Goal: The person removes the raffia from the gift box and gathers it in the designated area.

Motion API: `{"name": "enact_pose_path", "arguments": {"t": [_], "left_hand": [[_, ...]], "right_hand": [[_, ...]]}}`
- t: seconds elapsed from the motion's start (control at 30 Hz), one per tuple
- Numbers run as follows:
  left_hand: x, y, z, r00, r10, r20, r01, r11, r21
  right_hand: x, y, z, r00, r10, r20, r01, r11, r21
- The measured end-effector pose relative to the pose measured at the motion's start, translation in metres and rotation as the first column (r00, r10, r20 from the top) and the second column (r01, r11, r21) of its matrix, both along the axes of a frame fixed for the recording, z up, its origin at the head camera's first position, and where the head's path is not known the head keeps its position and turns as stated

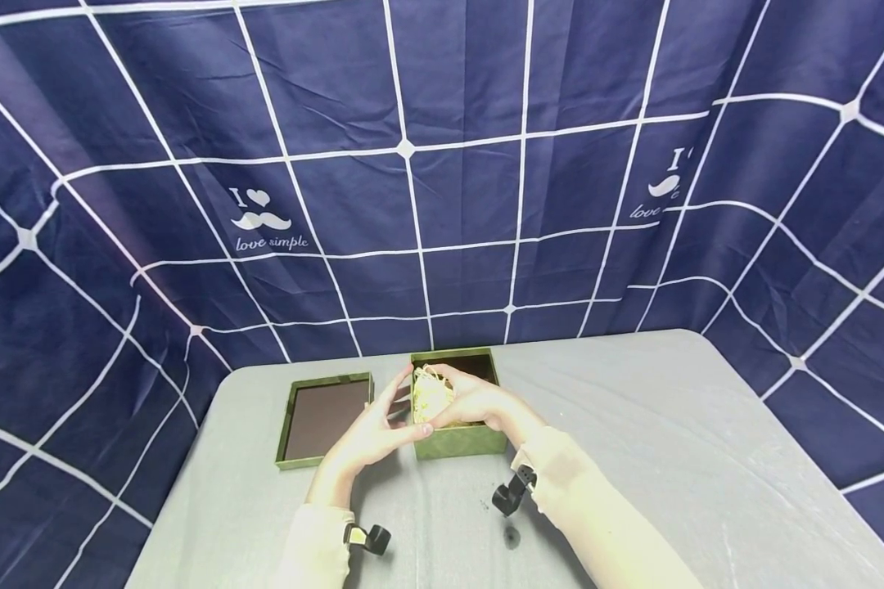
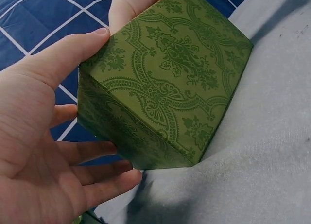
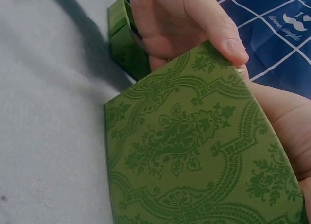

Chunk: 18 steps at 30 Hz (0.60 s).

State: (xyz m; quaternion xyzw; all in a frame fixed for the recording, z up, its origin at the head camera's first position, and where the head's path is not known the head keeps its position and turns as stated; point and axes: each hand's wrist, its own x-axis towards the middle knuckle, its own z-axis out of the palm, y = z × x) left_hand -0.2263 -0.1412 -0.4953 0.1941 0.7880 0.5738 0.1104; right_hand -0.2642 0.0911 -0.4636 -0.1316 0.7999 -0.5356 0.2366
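Observation:
A green patterned box [image 1: 460, 443] [image 2: 170, 73] [image 3: 180, 141] stands upright with its top uncovered. Its front left corner lies between the thumb and fingers of the left hand [image 1: 372, 433] [image 2: 43, 131] [image 3: 170, 25]; the thumb rests at the rim, the fingers spread along the left side wall. From the right, the right hand [image 1: 479, 401] [image 2: 129, 8] [image 3: 291, 122] reaches over the front rim and holds a clump of pale yellow shreds [image 1: 430, 396] at the box's left side, thumb in front and fingers behind. In both wrist views the box wall hides the right fingertips.
A shallow green lid [image 1: 286, 425] [image 3: 119, 22] with a dark inside lies left of the box on the grey cloth-covered table [image 1: 619, 409] [image 2: 272, 117] [image 3: 48, 136]. Blue curtains [image 1: 471, 196] with white lines stand behind and at both sides.

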Motion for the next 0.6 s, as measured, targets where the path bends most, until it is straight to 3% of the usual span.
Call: {"name": "enact_pose_path", "arguments": {"t": [0.37, 0.6], "left_hand": [[0.0022, 0.0018, 0.0036, 1.0, 0.014, -0.013, -0.015, 1.0, -0.009], [0.0023, 0.0025, 0.0014, 1.0, -0.001, 0.024, 0.0, 1.0, 0.025]], "right_hand": [[-0.0003, -0.0022, 0.0003, 0.999, -0.003, 0.042, 0.003, 1.0, -0.021], [0.0019, -0.0012, 0.0, 1.0, -0.01, 0.025, 0.01, 1.0, -0.025]]}}
